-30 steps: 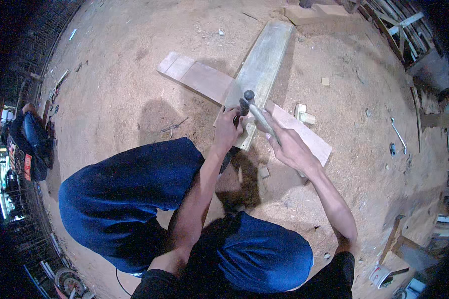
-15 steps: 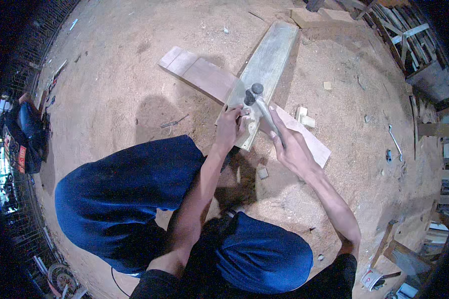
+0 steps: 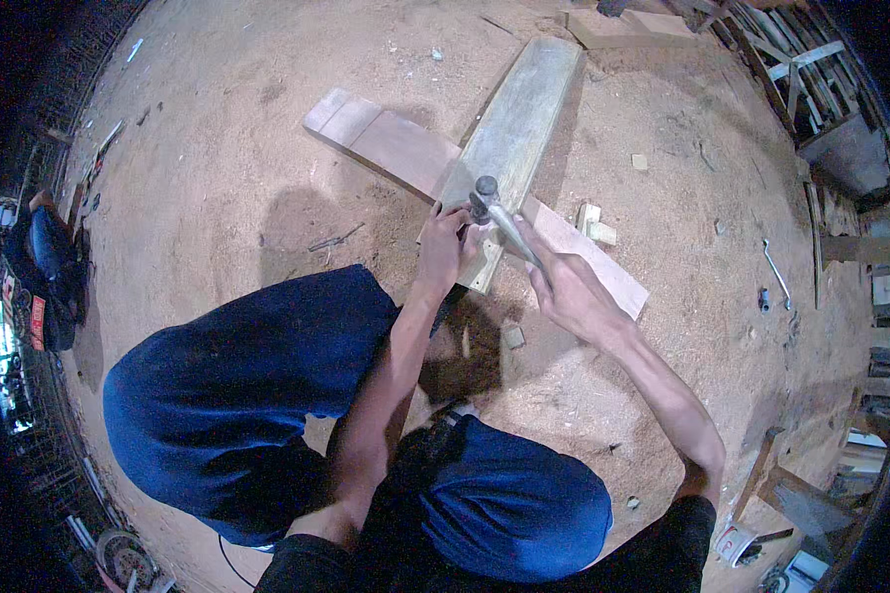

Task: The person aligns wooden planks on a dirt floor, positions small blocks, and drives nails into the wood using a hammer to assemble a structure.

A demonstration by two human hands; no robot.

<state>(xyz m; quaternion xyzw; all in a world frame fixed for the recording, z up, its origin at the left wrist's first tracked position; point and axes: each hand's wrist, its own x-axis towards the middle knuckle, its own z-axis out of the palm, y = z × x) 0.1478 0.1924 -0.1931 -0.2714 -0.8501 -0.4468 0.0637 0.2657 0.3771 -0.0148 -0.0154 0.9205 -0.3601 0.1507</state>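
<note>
My right hand (image 3: 576, 295) is wrapped round the handle of a hammer (image 3: 512, 233). Its dark head is down at the near end of a long greyish plank (image 3: 524, 111), close to my left fingertips. My left hand (image 3: 442, 245) rests at that end with its fingers pinched together. Whatever they pinch, perhaps something small, is hidden by the fingers and the hammer head. Beneath, a paler plank (image 3: 402, 146) lies crosswise, sticking out to the far left and the near right.
Small wood blocks (image 3: 596, 227) lie right of the planks, and a wrench (image 3: 777, 275) farther right. A thin tool (image 3: 336, 237) sits on the dusty ground at left. Stacked timber (image 3: 821, 74) fills the far right. A dark bag-like item (image 3: 49, 262) stands at the left edge.
The hammer head has come down slightly toward my left fingertips, and my right hand has shifted a little with it. The whole view has moved slightly; the planks stay crossed.
</note>
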